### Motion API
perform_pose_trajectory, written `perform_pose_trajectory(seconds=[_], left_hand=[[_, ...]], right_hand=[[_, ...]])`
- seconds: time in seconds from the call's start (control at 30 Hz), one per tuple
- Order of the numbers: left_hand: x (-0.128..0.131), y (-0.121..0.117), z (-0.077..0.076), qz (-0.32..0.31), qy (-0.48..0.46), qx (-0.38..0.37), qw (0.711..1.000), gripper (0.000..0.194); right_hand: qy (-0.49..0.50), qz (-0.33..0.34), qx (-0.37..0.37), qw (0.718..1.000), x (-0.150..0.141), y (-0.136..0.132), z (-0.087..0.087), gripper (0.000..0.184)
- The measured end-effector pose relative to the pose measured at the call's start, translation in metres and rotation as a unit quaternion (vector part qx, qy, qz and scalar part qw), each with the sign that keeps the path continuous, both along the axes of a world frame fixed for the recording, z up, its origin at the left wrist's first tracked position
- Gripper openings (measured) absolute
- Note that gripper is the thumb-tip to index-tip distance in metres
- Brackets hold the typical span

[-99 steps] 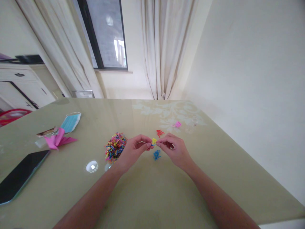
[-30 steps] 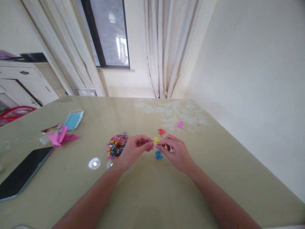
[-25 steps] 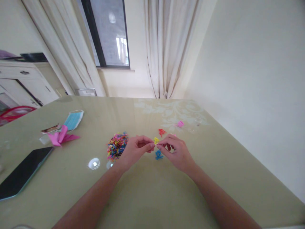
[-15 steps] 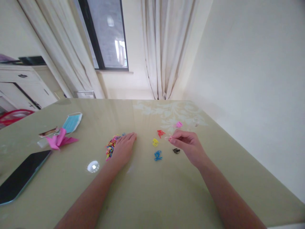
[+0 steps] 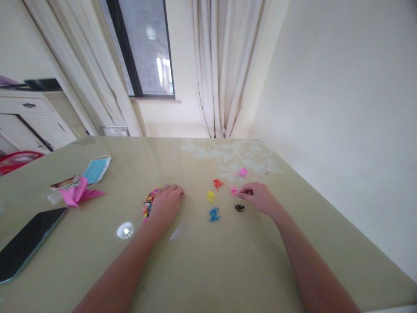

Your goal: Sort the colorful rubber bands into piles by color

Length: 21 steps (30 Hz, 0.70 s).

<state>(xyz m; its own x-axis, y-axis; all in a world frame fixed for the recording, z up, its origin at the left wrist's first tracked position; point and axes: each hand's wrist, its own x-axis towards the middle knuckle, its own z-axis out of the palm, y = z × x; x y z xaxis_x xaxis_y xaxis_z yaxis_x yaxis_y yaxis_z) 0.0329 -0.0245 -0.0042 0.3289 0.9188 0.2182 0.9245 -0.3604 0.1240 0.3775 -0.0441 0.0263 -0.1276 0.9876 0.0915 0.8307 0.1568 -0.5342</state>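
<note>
Both forearms reach in over the glossy greenish bench (image 5: 208,269). On the left, a dark-screened phone (image 5: 31,243) lies flat, with a round bright reflection (image 5: 125,231) to its right.

Among the small bands, the blue cluster (image 5: 214,214) is nearest, with the black cluster (image 5: 239,208) to its right. The left hand (image 5: 167,202) rests palm down over a multicoloured pile (image 5: 149,203), covering its right part; the undersides of the fingers are hidden, so whether they clamp on anything cannot be told. The yellow cluster (image 5: 210,196) sits between the two hands, just beyond the blue one. Past the black cluster, the right hand (image 5: 259,198) has its thumb and forefinger close to each other at the right edge of the near pink cluster (image 5: 233,190); whether a band is gripped there is too small to tell. The red cluster (image 5: 218,184) lies beyond the yellow one, and the far pink cluster (image 5: 243,172) lies beyond the right hand.

At left, a folded pink paper shape (image 5: 80,193) lies next to a brown strip (image 5: 63,182), with a blue face mask (image 5: 97,169) just behind.

Beyond the bench are a white cabinet (image 5: 31,117), pale curtains (image 5: 224,65) and a dark-framed window (image 5: 146,52).
</note>
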Motion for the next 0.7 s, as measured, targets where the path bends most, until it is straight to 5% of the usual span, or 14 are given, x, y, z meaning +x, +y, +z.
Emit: perform_pose_trajectory(seconds=[0.27,0.53,0.7], left_hand=[[0.019,-0.012,0.012,-0.022,-0.256,0.0,0.966,0.019],[0.045,-0.037,0.022,-0.086,-0.373,-0.095,0.919,0.017],[0.05,-0.045,0.026,-0.113,-0.387,-0.134,0.906,0.024]], right_hand=[[-0.053,-0.055,0.034,0.997,0.001,0.001,-0.002,0.021],[0.164,0.118,0.082,0.976,-0.069,-0.03,0.007,0.035],[0.204,0.123,0.085,0.968,-0.088,-0.038,0.006,0.033]])
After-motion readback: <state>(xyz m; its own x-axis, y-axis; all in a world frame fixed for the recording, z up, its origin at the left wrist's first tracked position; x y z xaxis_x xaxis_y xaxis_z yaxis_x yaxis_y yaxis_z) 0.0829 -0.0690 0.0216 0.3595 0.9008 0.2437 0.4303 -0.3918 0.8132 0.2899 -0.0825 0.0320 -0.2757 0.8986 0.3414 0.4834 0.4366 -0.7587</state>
